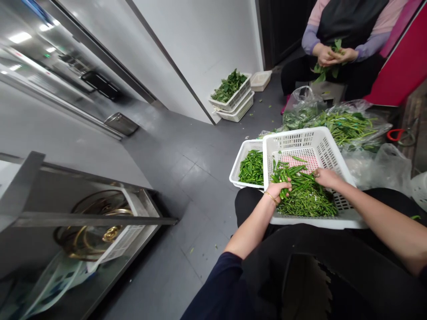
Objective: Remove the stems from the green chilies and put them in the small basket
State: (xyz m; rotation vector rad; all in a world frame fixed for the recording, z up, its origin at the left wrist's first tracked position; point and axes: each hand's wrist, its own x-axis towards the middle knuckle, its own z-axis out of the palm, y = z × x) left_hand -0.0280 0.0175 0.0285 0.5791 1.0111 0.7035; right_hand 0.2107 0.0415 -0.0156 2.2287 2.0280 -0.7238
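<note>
On my lap rests a white perforated basket [336,155]. It holds green chili peppers [296,173] and a heap of cut green stems [307,202]. My left hand [277,190], with a bracelet at the wrist, is closed around a bunch of green chili peppers above the basket's left side. My right hand [327,178] is inside the basket, at the right edge of the peppers. Its fingers are pinched together, and whatever is between them is hidden. A second white basket [235,171] with whole green chili peppers stands just left of the first.
Across from me a seated person's hands [333,55] hold leafy greens. Plastic bags of greens [350,126] lie beyond the basket, with red-handled scissors [396,134] at right. Stacked baskets of leaves [233,95] stand by the wall. A metal shelf [100,221] is at left.
</note>
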